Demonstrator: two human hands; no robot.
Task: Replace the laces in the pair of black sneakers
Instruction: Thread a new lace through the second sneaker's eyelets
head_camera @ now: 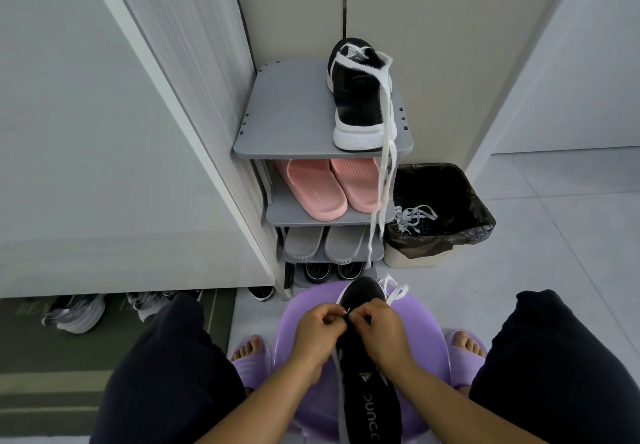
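lengthwise, black sneaker (363, 357) points its toe away toward shoe rack (294, 111).

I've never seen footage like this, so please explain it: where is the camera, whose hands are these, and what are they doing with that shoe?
There is no machine here: the camera sits on a person's head and looks down, so you see their own arms, knees and feet. The left hand and right hand both pinch a white lace over a black sneaker that rests on a purple stool between the knees. The second sneaker stands on top of a grey shoe rack, its long lace hanging down past the shelves. Beside the rack, a bin lined with a black bag holds a tangle of pale laces.
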